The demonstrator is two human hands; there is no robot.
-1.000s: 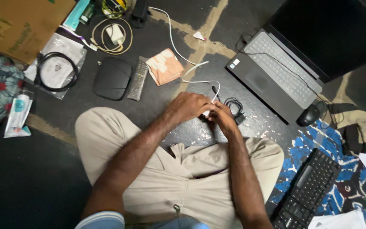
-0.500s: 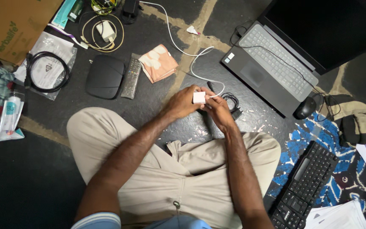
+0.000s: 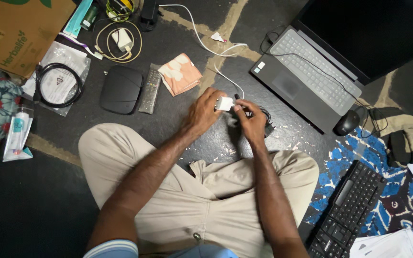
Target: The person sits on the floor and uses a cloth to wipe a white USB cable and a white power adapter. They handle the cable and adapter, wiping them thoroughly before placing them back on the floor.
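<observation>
The left hand [image 3: 201, 112] grips a small white charger block [image 3: 224, 103] by its fingertips; the right hand [image 3: 252, 119] pinches the end of the white cable [image 3: 201, 40] right beside it. It looks like the plugging-together step; next the cable end needs lining up straight with the block.

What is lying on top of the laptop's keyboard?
A thin black cable runs across the grey keyboard of the laptop toward the black mouse on the floor. Nothing else rests on the keys. Where the cable ends past the laptop's far corner cannot be made out.
</observation>
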